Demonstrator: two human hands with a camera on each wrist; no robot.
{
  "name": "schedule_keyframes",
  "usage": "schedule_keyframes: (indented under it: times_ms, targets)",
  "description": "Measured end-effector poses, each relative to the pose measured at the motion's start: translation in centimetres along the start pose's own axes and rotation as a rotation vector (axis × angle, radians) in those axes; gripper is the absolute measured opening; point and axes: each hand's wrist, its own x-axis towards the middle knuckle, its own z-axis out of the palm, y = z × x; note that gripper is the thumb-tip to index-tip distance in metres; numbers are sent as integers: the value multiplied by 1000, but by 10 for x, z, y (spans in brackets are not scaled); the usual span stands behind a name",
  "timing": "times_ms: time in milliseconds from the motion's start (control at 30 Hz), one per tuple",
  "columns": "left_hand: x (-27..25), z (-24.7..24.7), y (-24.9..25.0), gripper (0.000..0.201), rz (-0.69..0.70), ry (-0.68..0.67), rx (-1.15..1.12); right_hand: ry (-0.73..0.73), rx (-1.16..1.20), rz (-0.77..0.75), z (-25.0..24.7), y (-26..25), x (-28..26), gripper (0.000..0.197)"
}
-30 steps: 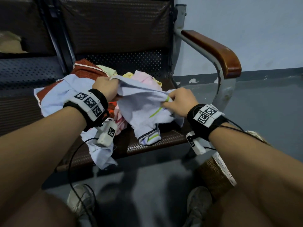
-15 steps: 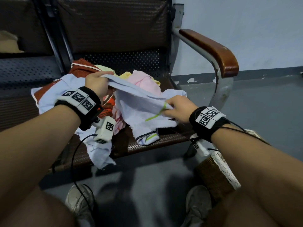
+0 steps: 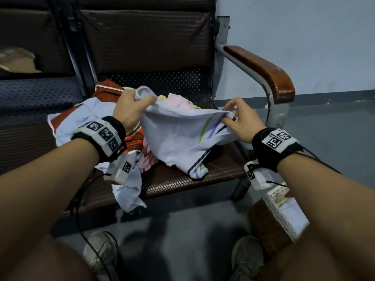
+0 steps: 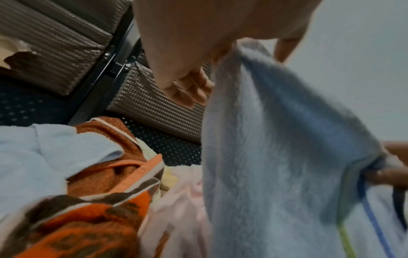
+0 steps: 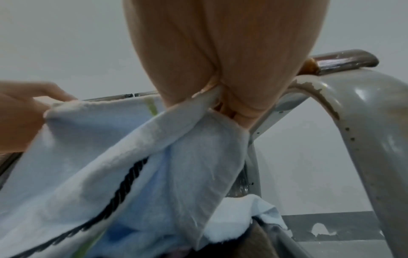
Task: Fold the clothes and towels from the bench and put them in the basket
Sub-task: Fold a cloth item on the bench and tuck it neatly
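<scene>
Two hands (image 3: 132,110) (image 3: 241,120) on one raised towel (image 3: 182,134)

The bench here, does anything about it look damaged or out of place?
Yes. The bench's grey armrest frame has paint chipped off below the wooden pad, showing brown beneath. On the neighbouring seat's backrest the covering looks torn, with pale padding exposed. One light blue cloth hangs over the seat's front edge, unfolded.

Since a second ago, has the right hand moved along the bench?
Yes. The right hand, pinching the pale blue towel, has moved rightward toward the wooden armrest, spreading the towel away from the left hand.
</scene>
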Motion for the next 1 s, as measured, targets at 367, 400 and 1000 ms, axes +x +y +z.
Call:
schedule_keyframes:
  times_ms: [367, 400, 1000]
  targets:
    - [14, -27, 50, 29, 38, 3, -159, 83, -98, 16, -63, -50, 15, 28]
    - [16, -32, 56, 30, 40, 31, -148, 106, -90, 4, -71, -56, 18, 27]
    - [10, -17, 129, 60, 116, 226, -198, -87, 763, 274, -103, -133, 12, 17]
